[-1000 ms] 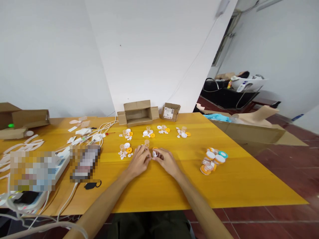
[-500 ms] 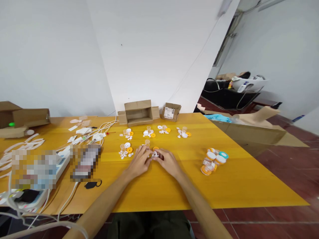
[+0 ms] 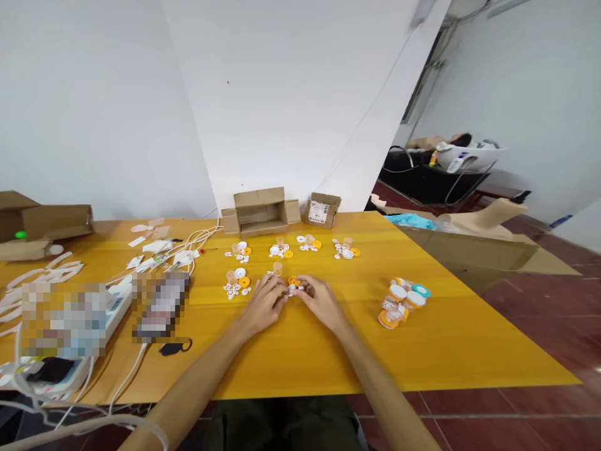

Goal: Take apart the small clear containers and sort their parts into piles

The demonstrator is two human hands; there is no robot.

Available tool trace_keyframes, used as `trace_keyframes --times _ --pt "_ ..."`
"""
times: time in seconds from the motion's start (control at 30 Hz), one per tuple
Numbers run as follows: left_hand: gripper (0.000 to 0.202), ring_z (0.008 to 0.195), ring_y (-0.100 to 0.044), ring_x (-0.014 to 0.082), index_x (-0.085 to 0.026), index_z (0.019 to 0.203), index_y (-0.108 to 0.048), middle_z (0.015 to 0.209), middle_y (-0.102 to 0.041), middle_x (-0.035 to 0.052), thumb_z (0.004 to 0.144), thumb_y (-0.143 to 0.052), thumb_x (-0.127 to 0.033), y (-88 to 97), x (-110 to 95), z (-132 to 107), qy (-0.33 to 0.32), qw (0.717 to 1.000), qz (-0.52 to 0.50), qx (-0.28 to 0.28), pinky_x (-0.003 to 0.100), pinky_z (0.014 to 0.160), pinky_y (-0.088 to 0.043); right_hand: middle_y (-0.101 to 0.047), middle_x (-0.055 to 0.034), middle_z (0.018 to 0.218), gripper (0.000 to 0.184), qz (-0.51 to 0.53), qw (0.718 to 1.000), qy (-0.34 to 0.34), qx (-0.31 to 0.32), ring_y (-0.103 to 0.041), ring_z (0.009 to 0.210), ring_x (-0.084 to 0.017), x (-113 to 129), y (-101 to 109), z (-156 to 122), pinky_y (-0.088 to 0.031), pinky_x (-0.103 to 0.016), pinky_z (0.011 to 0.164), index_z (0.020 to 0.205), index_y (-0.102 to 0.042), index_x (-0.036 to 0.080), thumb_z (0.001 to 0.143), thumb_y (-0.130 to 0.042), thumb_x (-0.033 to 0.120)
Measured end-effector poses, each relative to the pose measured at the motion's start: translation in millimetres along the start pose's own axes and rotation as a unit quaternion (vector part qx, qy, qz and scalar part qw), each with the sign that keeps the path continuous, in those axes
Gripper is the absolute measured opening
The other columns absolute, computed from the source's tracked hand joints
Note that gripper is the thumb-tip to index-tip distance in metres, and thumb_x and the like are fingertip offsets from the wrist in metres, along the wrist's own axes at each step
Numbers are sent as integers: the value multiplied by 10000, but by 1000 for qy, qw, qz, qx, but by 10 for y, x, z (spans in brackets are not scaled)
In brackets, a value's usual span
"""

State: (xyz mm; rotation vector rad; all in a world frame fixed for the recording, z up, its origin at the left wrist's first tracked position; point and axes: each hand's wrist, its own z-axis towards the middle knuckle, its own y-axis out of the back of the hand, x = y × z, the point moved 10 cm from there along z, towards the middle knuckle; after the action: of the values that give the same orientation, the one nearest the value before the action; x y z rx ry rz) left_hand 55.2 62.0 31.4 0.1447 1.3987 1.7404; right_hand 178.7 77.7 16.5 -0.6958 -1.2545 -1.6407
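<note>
My left hand (image 3: 263, 305) and my right hand (image 3: 320, 299) meet at the middle of the yellow table (image 3: 300, 351), fingers curled. Between the fingertips they pinch a small white plastic part (image 3: 292, 289). An orange disc (image 3: 293, 280) lies just beyond it. A small clear cup (image 3: 277, 269) stands right behind my left hand. To the left lies a set of white toothed pieces with an orange disc (image 3: 236, 283).
Further sets of white and orange parts (image 3: 291, 248) sit in a row near an open cardboard box (image 3: 259, 212) and a small box (image 3: 322, 210). A pile of orange-and-white capped pots (image 3: 401, 300) lies right. Cables and a power strip (image 3: 117, 294) crowd the left.
Both hands slid slightly away from me along the table and stayed together; the white part between the fingertips has turned and now shows more clearly.
</note>
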Motion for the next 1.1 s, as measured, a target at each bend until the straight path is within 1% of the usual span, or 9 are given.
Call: trace_keyframes --times 0.13,0.23,0.4,0.6,0.7,0.83,0.93,1.0,1.1 --pt "214 1075 -511 254 -252 1031 -635 1066 -660 51 926 -507 -117 -6 -25 2 -7 1000 0 7 424 932 -412 -736 -49 854 266 -9 998 16 -59 -652 736 -206 42 155 -7 -528 -319 720 914 -706 229 895 -544 439" --pt "227 1070 -520 246 -261 1036 -638 1060 -660 47 931 -496 -118 4 -74 0 -22 1000 -5 7 409 924 -424 -721 -72 878 289 -79 992 44 -87 -658 813 -235 90 220 -33 -515 -335 752 897 -715 243 947 -478 401" --pt "259 1049 -527 244 -274 1065 -651 1057 -649 50 952 -454 -148 15 -110 -9 -30 1000 -6 9 420 945 -438 -681 -65 877 302 -206 977 34 -44 -645 782 -229 -2 106 -54 -481 -315 681 977 -742 277 981 -450 356" --pt "305 1077 -517 252 -294 1122 -646 1096 -626 53 954 -439 -145 -7 -103 -20 -32 999 7 13 436 962 -439 -661 -53 874 272 -257 965 33 -26 -639 771 -206 -29 49 -62 -454 -281 644 1048 -741 311 976 -478 315" --pt "286 1092 -520 256 -284 1105 -641 1131 -600 61 941 -461 -135 12 -43 -18 -16 1000 21 -10 438 959 -444 -666 -54 891 273 -235 970 44 -37 -642 803 -213 2 64 -58 -475 -291 685 1077 -726 299 972 -474 291" --pt "225 1089 -530 263 -252 1053 -617 1147 -560 70 876 -562 -125 117 123 -23 37 996 30 -80 425 939 -466 -680 -62 946 257 -172 982 59 -56 -643 865 -232 36 83 -48 -505 -317 753 1090 -699 269 949 -486 248" --pt "231 1089 -535 270 -252 1044 -604 1144 -538 64 839 -632 -152 181 241 -46 72 990 35 -118 433 939 -475 -677 -66 938 281 -168 982 50 -65 -637 861 -237 17 92 -44 -508 -327 760 1086 -701 269 946 -464 216" --pt "229 1102 -536 274 -258 1042 -605 1150 -530 61 833 -655 -176 194 286 -60 82 988 37 -128 439 948 -477 -671 -69 923 331 -191 979 41 -61 -630 856 -240 -7 85 -45 -505 -334 769 1097 -710 274 943 -433 178" --pt "203 1117 -545 271 -260 1037 -610 1150 -540 61 849 -654 -197 171 302 -65 77 989 32 -122 436 964 -482 -662 -70 926 417 -224 973 36 -31 -622 881 -236 -34 34 -49 -496 -334 812 1113 -722 279 906 -415 88"
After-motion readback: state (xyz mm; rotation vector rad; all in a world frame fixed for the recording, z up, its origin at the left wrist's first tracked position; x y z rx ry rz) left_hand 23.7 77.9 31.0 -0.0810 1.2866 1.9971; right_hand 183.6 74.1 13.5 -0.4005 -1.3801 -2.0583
